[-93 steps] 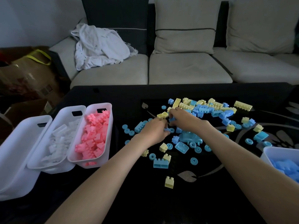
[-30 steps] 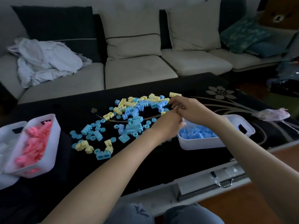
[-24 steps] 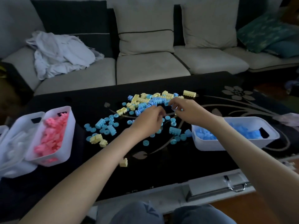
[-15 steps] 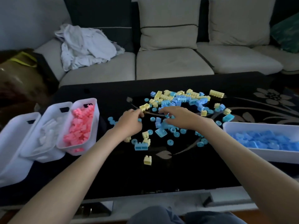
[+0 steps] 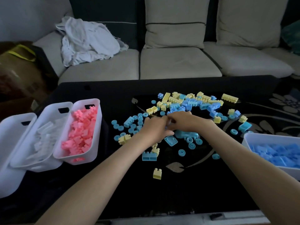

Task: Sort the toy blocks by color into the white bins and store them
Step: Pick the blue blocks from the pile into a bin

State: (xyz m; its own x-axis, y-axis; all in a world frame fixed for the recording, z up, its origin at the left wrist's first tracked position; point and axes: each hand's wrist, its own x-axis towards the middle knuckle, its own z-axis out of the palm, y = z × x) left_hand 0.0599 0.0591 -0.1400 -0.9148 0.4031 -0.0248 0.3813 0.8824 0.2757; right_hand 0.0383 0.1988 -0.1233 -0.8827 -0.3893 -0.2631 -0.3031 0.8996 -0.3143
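Two hands meet in the head view at the near edge of the loose pile of blue and yellow blocks (image 5: 191, 103) on the black bench (image 5: 194, 192). The left hand (image 5: 154, 129) and right hand (image 5: 186, 121) have their fingers curled down with the tips close together. Whether they pinch a block, and which colour, I cannot tell.

Left of the pile stand three white bins side by side, probably so each colour has its own drop: the pink-block bin (image 5: 90, 153) nearest the pile, the white-block bin (image 5: 48, 111) beyond it, and farthest an unfilled bin (image 5: 9, 159), likely kept for yellow. Right of the pile sits the blue-block bin (image 5: 250, 142), handy for the right hand. Behind the pile is a sofa (image 5: 178, 62) with a crumpled cloth (image 5: 86, 39).
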